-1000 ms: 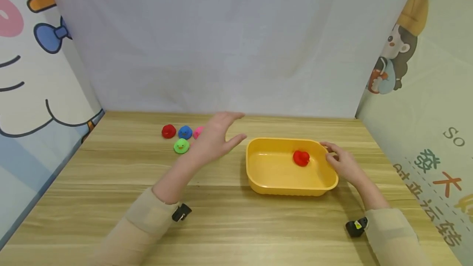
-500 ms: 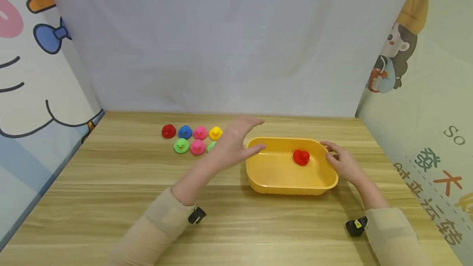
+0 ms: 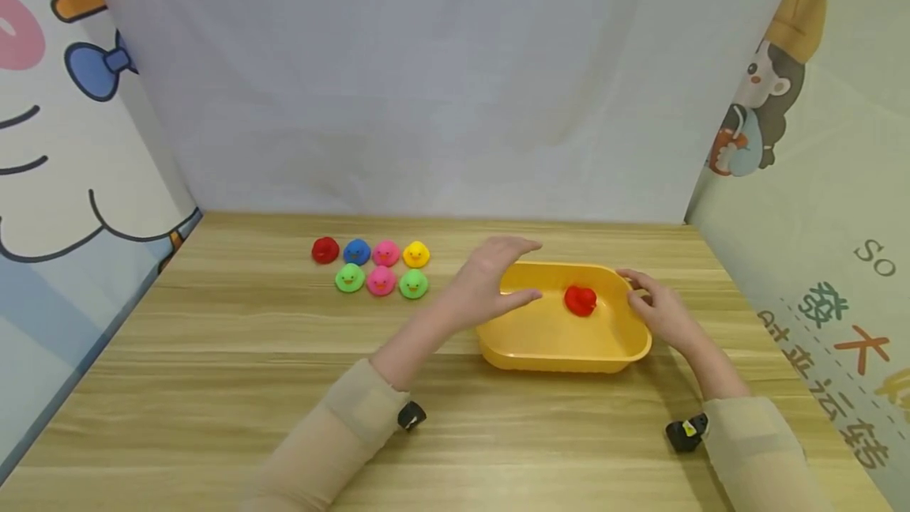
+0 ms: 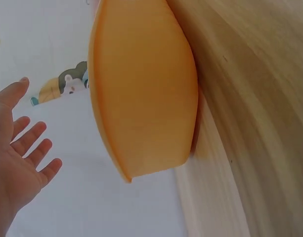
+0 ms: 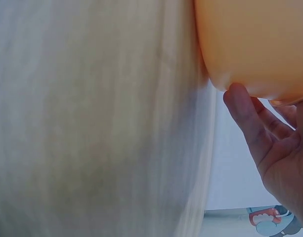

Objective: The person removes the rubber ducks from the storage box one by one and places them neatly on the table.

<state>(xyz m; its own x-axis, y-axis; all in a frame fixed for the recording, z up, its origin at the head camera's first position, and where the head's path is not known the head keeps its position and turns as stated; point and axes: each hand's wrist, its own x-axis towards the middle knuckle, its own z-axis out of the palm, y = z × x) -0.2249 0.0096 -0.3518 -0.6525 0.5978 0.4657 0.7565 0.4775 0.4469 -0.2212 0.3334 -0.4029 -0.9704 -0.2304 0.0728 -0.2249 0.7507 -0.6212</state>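
Observation:
A yellow plastic basin stands on the table in the head view, with a red rubber duck inside toward its right end. My left hand hovers over the basin's left end, thumb and fingers spread apart with nothing between them. In the left wrist view the left hand shows loosely extended fingers beside the basin's outer wall. My right hand holds the basin's right rim, thumb and fingers at the edge. Close up in the right wrist view, fingertips press the outer wall.
Two rows of rubber ducks lie left of the basin: red, blue, pink, yellow at the back, green, pink, green in front. A pale curtain hangs behind the table.
My left hand has moved right, from above the ducks to over the basin's left end, uncovering the ducks behind it. The right hand and the basin have stayed in place.

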